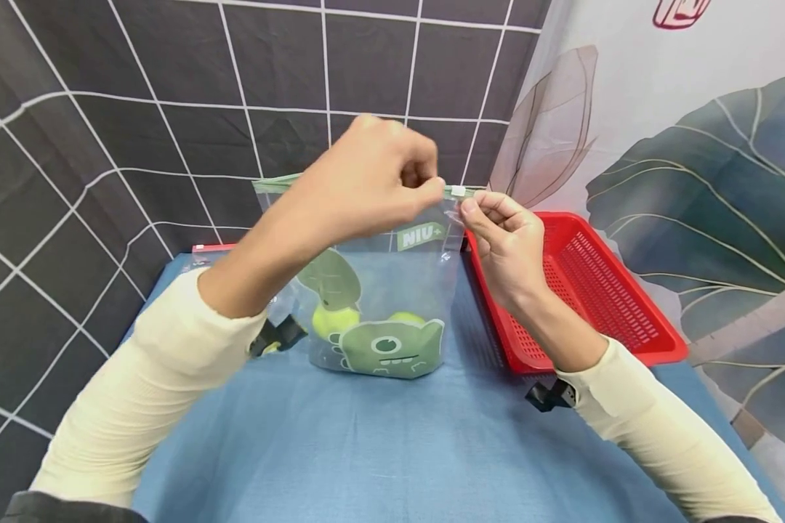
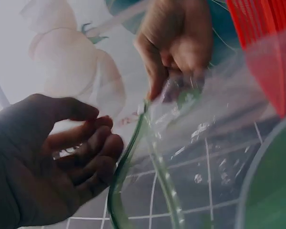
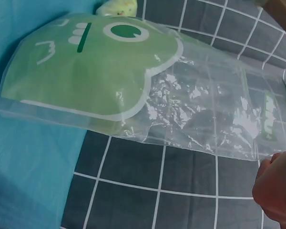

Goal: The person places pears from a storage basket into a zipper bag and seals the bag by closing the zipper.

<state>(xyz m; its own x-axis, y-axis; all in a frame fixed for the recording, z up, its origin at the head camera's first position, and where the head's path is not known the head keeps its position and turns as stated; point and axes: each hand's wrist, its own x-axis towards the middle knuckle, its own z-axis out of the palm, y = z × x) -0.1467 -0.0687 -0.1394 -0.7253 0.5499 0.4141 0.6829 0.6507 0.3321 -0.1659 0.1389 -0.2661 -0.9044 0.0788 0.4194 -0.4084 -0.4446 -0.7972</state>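
A clear zip bag [image 1: 392, 283] with a green monster print stands upright on the blue cloth. Yellow-green round things [image 1: 332, 321] show through its lower part. At the top right end of its green zip sits a white slider [image 1: 458, 191]. My right hand [image 1: 512, 243] pinches the bag's top right corner, just below the slider. Just left of the slider is my left hand [image 1: 373, 178], its fingers loosely bent. In the left wrist view, the left hand's thumb [image 2: 81, 110] and index tip come close together, with nothing visible between them, apart from the zip.
A red perforated basket [image 1: 602, 290] stands on the right, behind my right forearm. Partly hidden behind my left forearm lies another clear bag with a red zip [image 1: 214, 248]. A dark tiled-pattern backdrop [image 1: 275, 65] rises behind the blue cloth [image 1: 366, 443].
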